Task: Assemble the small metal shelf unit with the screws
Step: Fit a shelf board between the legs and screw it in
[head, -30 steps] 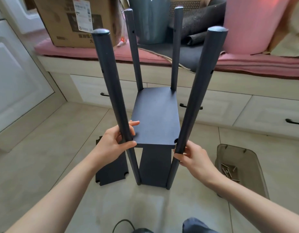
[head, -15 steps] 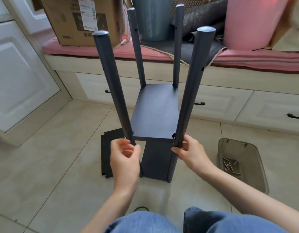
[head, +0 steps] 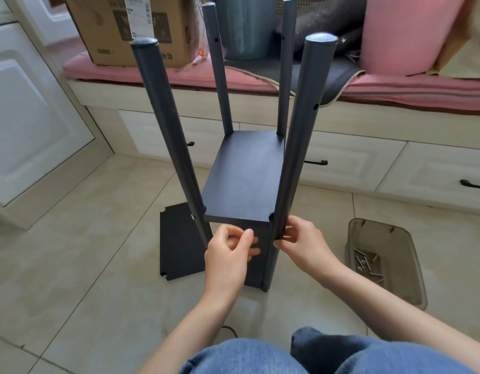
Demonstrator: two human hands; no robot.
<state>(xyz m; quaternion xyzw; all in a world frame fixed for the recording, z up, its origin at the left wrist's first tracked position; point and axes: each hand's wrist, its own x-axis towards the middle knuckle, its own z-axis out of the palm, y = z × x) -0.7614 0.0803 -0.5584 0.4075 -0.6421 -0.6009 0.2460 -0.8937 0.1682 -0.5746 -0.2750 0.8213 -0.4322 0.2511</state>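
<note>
A small dark metal shelf unit stands upright on a pale tiled floor, directly in front of a seated person; four round posts rise from it, two near and two far, with one flat shelf panel fixed between them partway up. The right hand grips the near right post just below that panel, fingers and thumb curled around the tube. The left hand hovers between the two near posts, fingers curled, thumb and forefinger pinched together; whether they hold anything is too small to tell. A loose dark panel with notched corners lies flat on the floor just left of the unit. To the right, apart from the unit, sits a clear plastic tray holding screws. Behind runs a low white cabinet with drawers, topped by a pink cushion; a cardboard box rests on it. Blue jeans-clad knees fill the bottom edge.
</note>
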